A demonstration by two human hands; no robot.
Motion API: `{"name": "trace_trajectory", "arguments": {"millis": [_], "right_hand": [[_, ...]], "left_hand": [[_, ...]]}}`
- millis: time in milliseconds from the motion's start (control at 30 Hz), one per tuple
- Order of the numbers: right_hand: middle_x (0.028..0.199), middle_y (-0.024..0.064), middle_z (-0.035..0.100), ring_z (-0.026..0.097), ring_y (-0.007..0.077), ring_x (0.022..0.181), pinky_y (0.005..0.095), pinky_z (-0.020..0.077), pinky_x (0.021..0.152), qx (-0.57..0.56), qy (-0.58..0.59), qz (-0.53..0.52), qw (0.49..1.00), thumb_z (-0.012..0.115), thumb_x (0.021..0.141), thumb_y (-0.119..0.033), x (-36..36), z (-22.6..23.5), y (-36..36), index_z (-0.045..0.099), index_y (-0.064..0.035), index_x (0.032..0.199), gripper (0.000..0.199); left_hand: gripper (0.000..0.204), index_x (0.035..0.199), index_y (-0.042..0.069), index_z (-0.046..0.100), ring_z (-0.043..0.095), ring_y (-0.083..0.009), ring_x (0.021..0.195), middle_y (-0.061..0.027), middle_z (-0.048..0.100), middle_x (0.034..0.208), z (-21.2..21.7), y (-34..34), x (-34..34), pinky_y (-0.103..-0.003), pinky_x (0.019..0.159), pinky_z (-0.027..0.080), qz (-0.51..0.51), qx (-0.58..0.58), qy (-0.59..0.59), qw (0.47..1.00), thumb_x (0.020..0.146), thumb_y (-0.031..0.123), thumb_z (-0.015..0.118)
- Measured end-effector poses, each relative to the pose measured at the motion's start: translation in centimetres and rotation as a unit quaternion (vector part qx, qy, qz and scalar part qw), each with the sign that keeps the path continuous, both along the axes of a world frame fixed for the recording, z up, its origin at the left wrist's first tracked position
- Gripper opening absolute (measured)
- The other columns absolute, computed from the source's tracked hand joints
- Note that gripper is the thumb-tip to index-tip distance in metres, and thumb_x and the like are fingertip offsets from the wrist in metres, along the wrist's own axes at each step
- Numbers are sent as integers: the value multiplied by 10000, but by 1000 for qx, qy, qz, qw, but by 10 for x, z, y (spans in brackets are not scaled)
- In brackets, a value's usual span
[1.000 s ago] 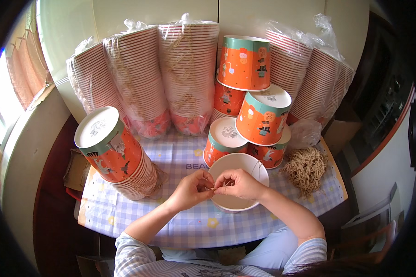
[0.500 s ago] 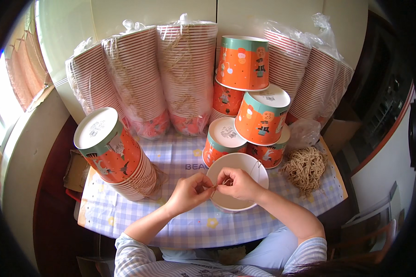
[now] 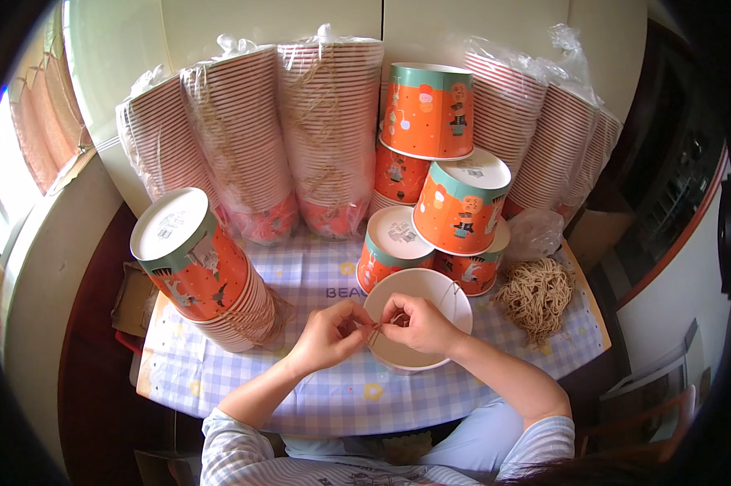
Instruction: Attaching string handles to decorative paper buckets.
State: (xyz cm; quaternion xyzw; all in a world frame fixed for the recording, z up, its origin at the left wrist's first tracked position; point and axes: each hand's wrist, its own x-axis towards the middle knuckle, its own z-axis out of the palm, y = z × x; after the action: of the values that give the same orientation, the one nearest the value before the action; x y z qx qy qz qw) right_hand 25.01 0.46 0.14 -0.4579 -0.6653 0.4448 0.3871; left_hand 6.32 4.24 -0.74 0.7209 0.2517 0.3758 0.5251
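Note:
An open paper bucket (image 3: 418,283) with a white inside stands in front of me, mouth up. Over its left rim, my left hand (image 3: 331,336) and my right hand (image 3: 421,326) meet with fingertips pinched together. Both appear closed on a thin tan cord (image 3: 370,343), of which a short bit hangs below the fingers. More cord (image 3: 455,289) shows at the bucket's right inner wall. Whether a knot lies between the fingertips is hidden. To the right rests a loose heap of tan cord (image 3: 536,298).
Orange-and-green paper buckets (image 3: 461,206) are piled upside down behind the open one. A nested bucket stack (image 3: 211,271) leans at the left. Tall plastic-wrapped bucket stacks (image 3: 329,130) line the back wall. Beneath lies a checked tablecloth (image 3: 301,397).
Both hands stay at the bucket's left rim, with only slight finger movement; my left hand's fingers have shifted a little. Buckets and cord heap have not moved.

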Motion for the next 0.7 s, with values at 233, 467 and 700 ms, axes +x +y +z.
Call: {"name": "trace_trajectory", "arguments": {"millis": [233, 467, 700], "right_hand": [[775, -10, 539, 513, 46, 707, 194, 437, 646, -19, 19, 5, 1000, 601, 770, -45, 1, 4, -1, 514, -40, 805, 94], [796, -9, 549, 518, 47, 720, 196, 439, 655, -25, 12, 10, 1000, 610, 767, -52, 0, 5, -1, 526, -37, 837, 110], [851, 14, 577, 540, 69, 787, 216, 451, 721, -68, 107, 30, 991, 591, 796, -61, 1, 10, -1, 548, -11, 908, 130]], "left_hand": [[117, 900, -14, 562, 511, -14, 658, 2, 577, 765, 10, 3, -4, -165, 576, 436, -26, -3, 83, 996, 799, 43, 579], [105, 856, 11, 607, 491, -39, 512, -14, 566, 607, 6, 0, 2, -200, 465, 408, 19, 31, 50, 998, 775, 78, 612], [84, 816, 18, 590, 493, -57, 555, -29, 563, 680, 13, -2, 0, -208, 496, 405, 27, 99, 50, 993, 754, 57, 631]]}}
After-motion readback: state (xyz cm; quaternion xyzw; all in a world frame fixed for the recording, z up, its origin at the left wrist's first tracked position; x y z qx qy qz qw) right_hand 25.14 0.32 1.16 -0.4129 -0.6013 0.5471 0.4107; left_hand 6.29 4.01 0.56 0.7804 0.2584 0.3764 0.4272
